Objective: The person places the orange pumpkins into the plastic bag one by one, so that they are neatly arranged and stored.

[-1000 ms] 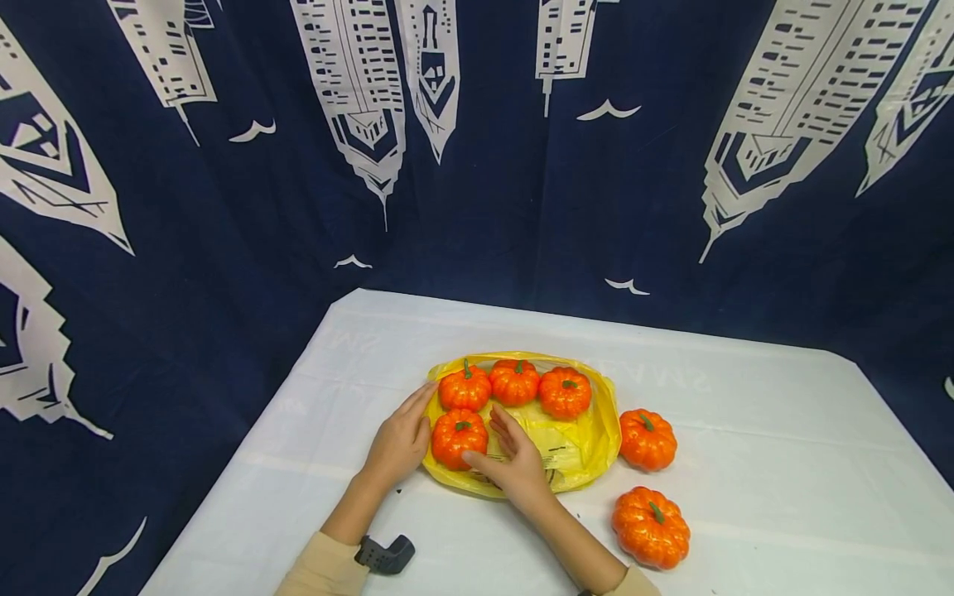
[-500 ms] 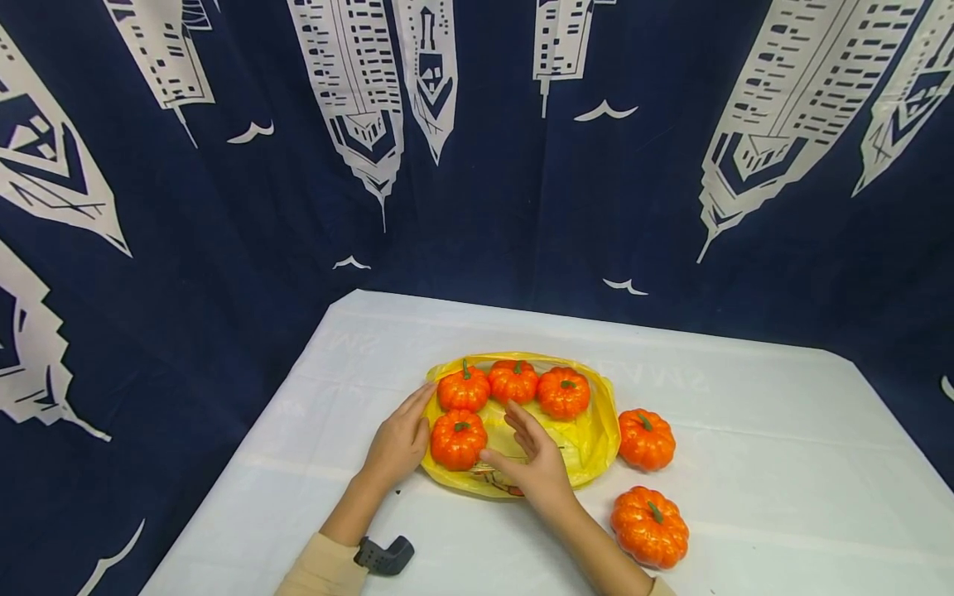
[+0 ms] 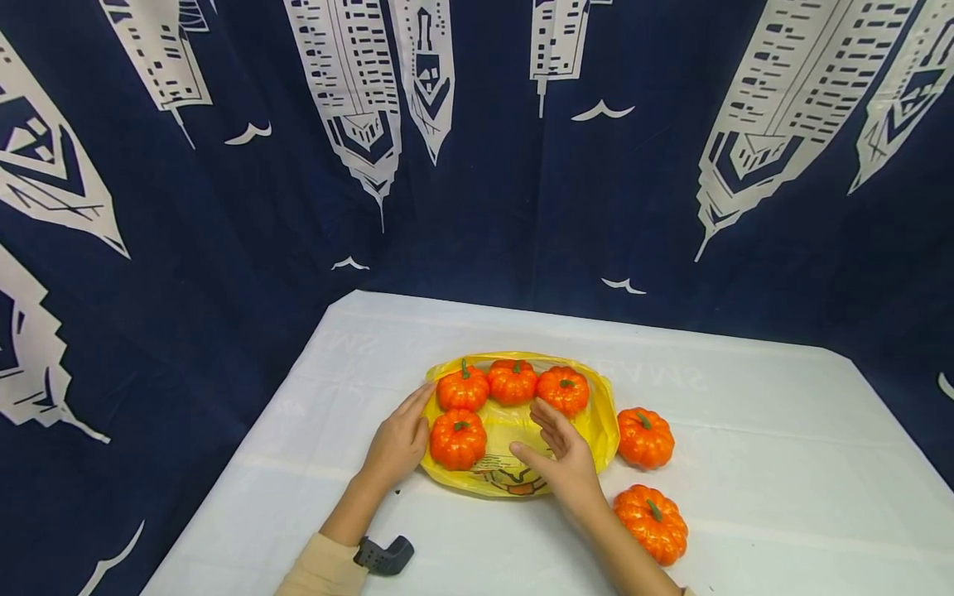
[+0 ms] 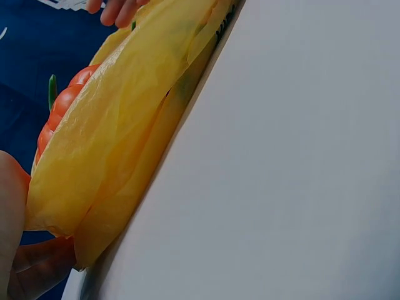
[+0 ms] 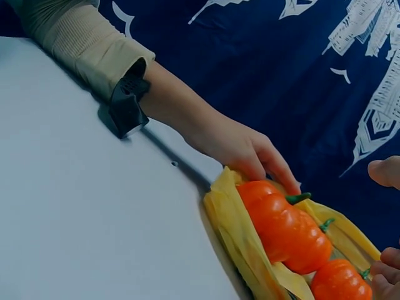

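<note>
White cloth covers the counter [image 3: 753,463], and closest to the view a beige ribbed-cuff sleeve [image 3: 320,565] ends at a dark grey wrist device [image 3: 385,555] on the left arm. A glossy, ribbed orange pumpkin with a green stem [image 3: 656,530] stands on the cloth at the near right, partly covered by the right forearm. Further in, the left hand [image 3: 397,439] lies along the left rim of a thin yellow plastic bag [image 3: 510,430], its fingers long and fairly straight, touching the plastic. The right hand [image 3: 564,465] is spread wide over the bag's right half, thumb well away from the fingers, with nothing held. Inside the bag, a front-left orange pumpkin [image 3: 458,440] sits just beside the left hand; outside, a second loose orange pumpkin [image 3: 645,439] stands right by the right rim. Behind them, three more ribbed orange pumpkins line the bag's far side: left [image 3: 462,389], middle [image 3: 512,382] and right [image 3: 563,389]. Past the counter's far edge hangs a navy cloth backdrop [image 3: 596,232] printed with white upside-down towers. The step in hand seems to be filling the bag, with four pumpkins in and two out; the next move likely calls for the right hand to close round a loose one and lower it into the bare front-right space, the left steadying the flimsy rim.
</note>
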Motion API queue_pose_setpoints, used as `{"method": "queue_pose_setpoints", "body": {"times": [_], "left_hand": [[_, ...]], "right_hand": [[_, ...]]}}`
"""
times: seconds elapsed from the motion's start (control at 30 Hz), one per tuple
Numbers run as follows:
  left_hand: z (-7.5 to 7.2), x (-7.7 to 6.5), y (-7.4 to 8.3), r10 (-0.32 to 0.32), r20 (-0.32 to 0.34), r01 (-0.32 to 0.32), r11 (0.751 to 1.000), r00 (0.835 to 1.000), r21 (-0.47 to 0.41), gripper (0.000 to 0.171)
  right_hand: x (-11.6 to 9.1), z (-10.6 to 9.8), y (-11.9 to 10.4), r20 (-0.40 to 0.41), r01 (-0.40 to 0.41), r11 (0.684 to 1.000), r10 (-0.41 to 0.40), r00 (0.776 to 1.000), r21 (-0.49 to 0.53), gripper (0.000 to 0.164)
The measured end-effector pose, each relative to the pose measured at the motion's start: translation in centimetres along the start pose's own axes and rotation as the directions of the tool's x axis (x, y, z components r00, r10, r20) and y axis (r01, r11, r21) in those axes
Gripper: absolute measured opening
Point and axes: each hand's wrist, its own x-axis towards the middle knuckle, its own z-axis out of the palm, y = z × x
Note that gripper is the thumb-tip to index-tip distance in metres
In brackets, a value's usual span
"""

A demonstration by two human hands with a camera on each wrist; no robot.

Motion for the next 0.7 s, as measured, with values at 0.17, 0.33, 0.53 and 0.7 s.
{"method": "queue_pose_setpoints", "body": {"times": [0.17, 0.33, 0.53, 0.7], "left_hand": [[0.0, -0.1, 0.0, -0.007, 0.000, 0.007, 1.000, 1.000, 0.003, 0.051], [-0.1, 0.0, 0.1, -0.003, -0.005, 0.003, 1.000, 1.000, 0.000, 0.051], [0.0, 0.0, 0.1, -0.010, 0.001, 0.010, 1.000, 1.000, 0.004, 0.051], [0.0, -0.1, 0.1, -0.010, 0.002, 0.010, 1.000, 1.000, 0.004, 0.052]], "right_hand": [[-0.4, -1.1, -0.3, -0.035, -0.003, 1.000, 0.003, 0.999, -0.006, 0.064], [-0.7, -2.1, -0.8, -0.061, -0.009, 1.000, 0.008, 0.998, -0.009, 0.062], [-1.2, -3.5, -1.1, -0.085, 0.000, 0.999, -0.003, 0.996, -0.036, 0.063], [-1.6, -4.8, -1.3, -0.093, 0.033, 0.998, -0.039, 0.995, -0.060, 0.062]]}}
